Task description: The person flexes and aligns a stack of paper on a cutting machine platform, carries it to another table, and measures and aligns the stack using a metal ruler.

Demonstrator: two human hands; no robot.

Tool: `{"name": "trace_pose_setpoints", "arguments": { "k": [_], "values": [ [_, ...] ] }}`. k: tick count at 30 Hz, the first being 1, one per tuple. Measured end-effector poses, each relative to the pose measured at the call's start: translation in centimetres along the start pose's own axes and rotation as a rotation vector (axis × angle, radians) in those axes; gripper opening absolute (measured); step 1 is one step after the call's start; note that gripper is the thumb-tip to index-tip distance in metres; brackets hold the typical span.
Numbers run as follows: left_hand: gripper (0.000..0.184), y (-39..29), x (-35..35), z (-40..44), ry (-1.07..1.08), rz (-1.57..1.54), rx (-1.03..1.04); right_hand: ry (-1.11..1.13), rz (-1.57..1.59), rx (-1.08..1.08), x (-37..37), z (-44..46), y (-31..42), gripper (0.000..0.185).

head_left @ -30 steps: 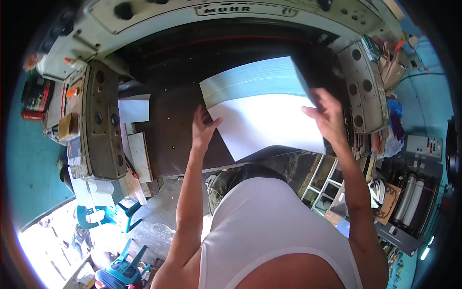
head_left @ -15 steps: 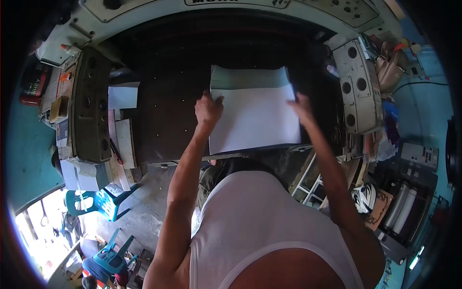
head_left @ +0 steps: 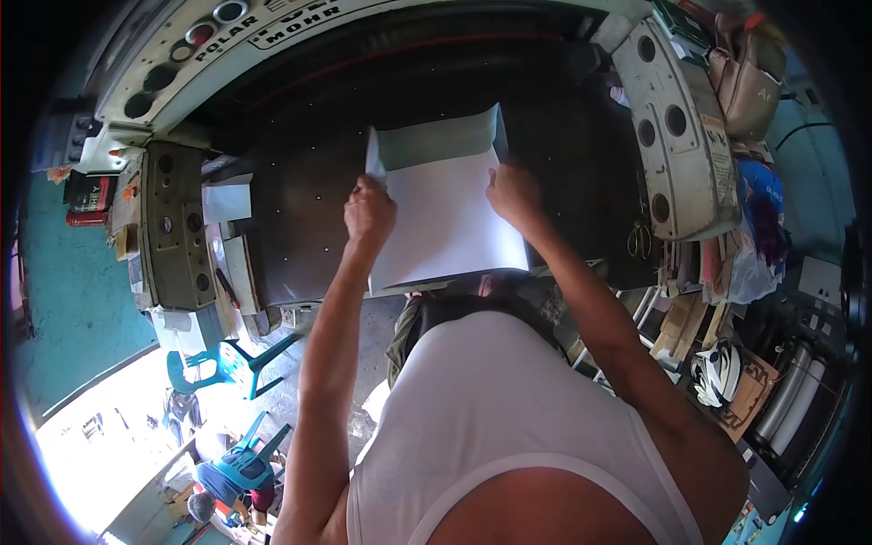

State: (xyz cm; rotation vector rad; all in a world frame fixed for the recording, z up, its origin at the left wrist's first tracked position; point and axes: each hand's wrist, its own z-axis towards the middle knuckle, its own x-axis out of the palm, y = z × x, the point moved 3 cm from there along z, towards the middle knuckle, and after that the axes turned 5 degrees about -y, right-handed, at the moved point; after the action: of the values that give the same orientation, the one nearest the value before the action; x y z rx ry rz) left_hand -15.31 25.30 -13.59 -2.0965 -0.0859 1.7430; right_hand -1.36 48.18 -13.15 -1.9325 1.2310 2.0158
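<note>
A large white sheaf of paper [head_left: 445, 213] lies over the front of the dark machine table [head_left: 300, 241], its far part shaded grey-green and its sides curled up. My left hand [head_left: 370, 211] grips the paper's left edge, fingers closed round it. On the opposite edge my right hand [head_left: 513, 195] pinches the paper between thumb and fingers. The paper bows between the two hands, and its near edge reaches the table's front edge. Whether it is one sheet or several I cannot tell.
Grey side housings with round holes stand left [head_left: 173, 227] and right [head_left: 672, 136]. Scissors [head_left: 639, 241] are by the right one. A small white paper stack [head_left: 227, 200] lies at left. Blue plastic chairs [head_left: 245, 368] and a seated person [head_left: 218, 481] are at lower left.
Both hands have moved left with the paper. Its sides now curl upward more, and the right hand has closed in on its edge. My view has turned and shifted.
</note>
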Motion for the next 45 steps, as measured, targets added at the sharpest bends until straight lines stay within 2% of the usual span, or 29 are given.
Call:
{"name": "trace_pose_setpoints", "arguments": {
  "k": [2, 3, 4, 6, 7, 8, 10, 11, 13, 15, 16, 17, 18, 19, 20, 21, 22, 24, 25, 28, 31, 33, 36, 38, 40, 42, 43, 44, 45],
  "values": [
    [0.028, -0.5, 0.3, 0.4, -0.042, 0.134, 0.076, -0.032, -0.008, 0.014, -0.8, 0.7, 0.7, 0.037],
    [0.025, 0.1, -0.5, 0.6, -0.075, 0.037, 0.034, -0.044, -0.025, 0.033, -1.1, 1.3, 0.3, 0.032],
    [0.028, 1.2, -1.7, 1.1, -0.072, -0.057, 0.088, -0.157, 0.039, 0.018, -1.2, 1.6, -0.6, 0.029],
    [0.031, 1.6, -4.8, 0.8, -0.01, -0.348, 0.098, -0.113, 0.292, -0.069, -2.9, 1.8, -1.9, 0.032],
    [0.034, 1.6, -6.1, 0.2, 0.004, -0.471, 0.038, -0.042, 0.357, -0.081, -3.4, 1.7, -2.1, 0.032],
    [0.034, 1.9, -7.1, -0.5, -0.011, -0.479, 0.035, -0.044, 0.354, -0.097, -4.8, 0.8, -1.0, 0.032],
    [0.032, 2.5, -9.1, -2.0, 0.047, -1.044, 0.054, -0.113, 0.599, -0.022, -8.1, -2.7, 1.3, 0.025],
    [0.032, 2.8, -10.5, -3.3, 0.039, -1.048, 0.059, -0.118, 0.598, -0.031, -8.0, -3.8, 1.3, 0.025],
    [0.028, 3.3, -13.3, -6.0, -0.019, -1.227, 0.011, -0.31, 1.018, -0.16, -8.6, -5.5, 0.8, 0.021],
    [0.027, 6.8, -12.4, -6.6, 0.012, -1.243, 0.105, -0.349, 0.957, -0.206, -9.5, -8.2, 0.9, 0.023],
    [0.029, 8.2, -11.7, -6.8, 0.044, -1.252, 0.19, -0.289, 1.014, -0.215, -8.8, -8.6, -0.1, 0.03],
    [0.029, 8.5, -11.2, -7.1, 0.05, -1.249, 0.192, -0.229, 1.07, -0.22, -8.5, -9.2, -0.4, 0.039],
    [0.034, 8.8, -10.6, -7.6, 0.07, -1.254, 0.207, -0.232, 1.071, -0.213, -7.7, -9.7, -0.4, 0.039],
    [0.042, 9.1, -10.0, -7.9, 0.089, -1.259, 0.223, -0.24, 1.141, -0.192, -6.7, -10.2, -0.2, 0.045],
    [0.042, 8.5, -9.8, -8.1, 0.095, -1.258, 0.222, -0.249, 1.21, -0.17, -6.1, -10.7, 0.0, 0.052],
    [0.048, 7.4, -9.7, -8.2, 0.066, -1.26, 0.301, -0.172, 1.222, -0.186, -5.2, -10.5, -0.8, 0.06],
    [0.055, 6.4, -9.5, -8.1, 0.035, -1.262, 0.381, -0.177, 1.221, -0.185, -4.5, -10.1, -1.7, 0.06],
    [0.049, 6.5, -8.5, -7.2, 0.01, -1.342, 0.355, -0.172, 1.212, -0.222, -4.6, -9.5, -1.8, 0.053],
    [0.044, 7.5, -7.8, -6.5, -0.004, -1.274, 0.357, -0.156, 1.141, -0.183, -4.8, -9.3, -1.8, 0.046],
    [0.034, 7.3, -7.7, -5.4, -0.088, -1.161, 0.365, -0.122, 0.981, -0.145, -5.8, -8.3, -1.9, 0.041],
    [0.043, 7.6, -8.0, -5.3, -0.099, -1.37, 0.268, -0.141, 1.078, -0.185, -7.1, -9.5, -1.0, 0.048],
    [0.044, 5.4, -9.9, -7.5, -0.174, -1.37, 0.258, -0.188, 1.173, -0.314, -8.5, -10.6, 0.8, 0.063],
    [0.042, 6.4, -8.8, -7.1, -0.246, -1.356, 0.263, -0.197, 1.221, -0.303, -5.9, -9.7, -0.3, 0.067],
    [0.039, 8.5, -7.1, -5.7, -0.075, -1.129, 0.323, -0.152, 1.148, -0.254, -5.3, -8.9, -1.3, 0.062],
    [0.036, 7.6, -7.9, -5.8, -0.104, -1.157, 0.262, -0.143, 0.878, -0.085, -6.6, -8.6, -0.6, 0.058],
    [0.034, 7.4, -8.2, -6.1, -0.141, -1.318, 0.313, -0.179, 0.879, -0.13, -8.1, -8.9, -0.2, 0.057],
    [0.051, 8.5, -8.0, -6.3, -0.032, -1.343, 0.257, -0.179, 0.983, -0.209, -8.6, -9.3, 0.1, 0.058],
    [0.051, 8.2, -8.1, -6.9, -0.027, -1.341, 0.243, -0.182, 1.087, -0.289, -9.0, -9.7, 0.2, 0.058],
    [0.063, 7.1, -9.0, -7.4, -0.06, -1.269, 0.321, -0.179, 1.086, -0.288, -8.0, -9.6, -0.4, 0.058]
  ]
}}
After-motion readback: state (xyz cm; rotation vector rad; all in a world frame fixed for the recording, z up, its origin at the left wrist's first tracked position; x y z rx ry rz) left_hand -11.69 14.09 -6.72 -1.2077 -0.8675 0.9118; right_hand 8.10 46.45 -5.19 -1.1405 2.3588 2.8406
